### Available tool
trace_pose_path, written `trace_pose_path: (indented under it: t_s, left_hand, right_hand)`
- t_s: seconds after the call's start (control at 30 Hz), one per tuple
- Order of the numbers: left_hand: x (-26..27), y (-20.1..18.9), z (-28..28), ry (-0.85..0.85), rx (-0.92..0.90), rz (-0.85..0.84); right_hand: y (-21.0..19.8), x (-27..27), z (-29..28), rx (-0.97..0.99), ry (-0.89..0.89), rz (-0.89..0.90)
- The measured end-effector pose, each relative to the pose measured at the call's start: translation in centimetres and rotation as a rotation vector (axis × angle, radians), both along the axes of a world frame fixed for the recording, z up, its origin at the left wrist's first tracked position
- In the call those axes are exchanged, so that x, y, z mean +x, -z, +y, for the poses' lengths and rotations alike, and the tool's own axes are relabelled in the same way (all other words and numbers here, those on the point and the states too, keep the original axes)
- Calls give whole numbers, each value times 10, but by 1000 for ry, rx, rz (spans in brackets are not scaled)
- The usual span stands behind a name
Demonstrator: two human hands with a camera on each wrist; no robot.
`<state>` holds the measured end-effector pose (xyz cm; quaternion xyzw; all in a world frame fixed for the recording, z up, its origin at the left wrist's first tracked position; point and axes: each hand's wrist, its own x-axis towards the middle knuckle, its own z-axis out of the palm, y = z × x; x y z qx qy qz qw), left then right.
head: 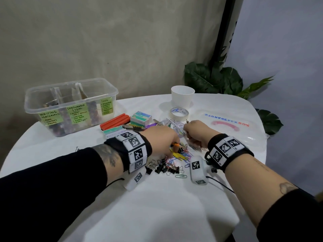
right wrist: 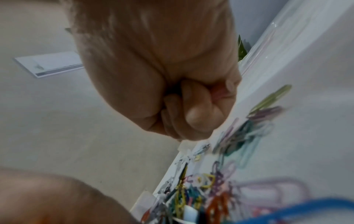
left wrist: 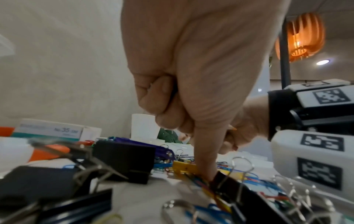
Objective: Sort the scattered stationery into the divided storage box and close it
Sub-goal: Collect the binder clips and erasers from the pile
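Observation:
My left hand [head: 167, 140] reaches into a heap of coloured paper clips [head: 185, 151] and black binder clips [head: 162, 167]. One finger [left wrist: 205, 166] points down onto a yellow plastic piece [left wrist: 184, 166], while the other fingers curl round an orange pencil [head: 175, 145]. Just to the right, my right hand [head: 192, 135] is a closed fist [right wrist: 191, 118] round a thin pen-like item whose tip [head: 187, 121] sticks up. The clear divided storage box [head: 70, 105] stands open at the far left. Its lid [head: 227, 126] lies flat to the right.
Behind the hands lie staple boxes [head: 140, 117], an orange block [head: 115, 123], a tape roll [head: 179, 113] and a white cup [head: 182, 96]. A leafy plant [head: 213, 79] stands past the round white table's far edge. Bare cloth [head: 157, 206] stretches toward me.

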<state>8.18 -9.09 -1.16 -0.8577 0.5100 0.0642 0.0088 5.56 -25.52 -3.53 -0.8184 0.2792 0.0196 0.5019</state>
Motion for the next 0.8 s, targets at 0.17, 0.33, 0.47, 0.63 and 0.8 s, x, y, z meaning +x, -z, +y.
trace_pose_path:
  t_s: [0.17, 0.33, 0.47, 0.63, 0.8]
  left_hand:
    - [1, 5, 3, 29, 83, -101]
    - [16, 1, 33, -158, -144, 234]
    - [35, -8, 63, -497, -492, 481]
    - [47, -20, 94, -837, -1102, 1265]
    - [43, -11, 108, -964, -1257, 1728]
  right_hand:
    - [-6, 4, 3, 90, -25, -124]
    - [-9, 19, 18, -155, -131, -202]
    - [-8, 25, 44, -359, -445, -112]
    - [-17, 23, 56, -459, -632, 73]
    - [-30, 25, 63, -368, -540, 63]
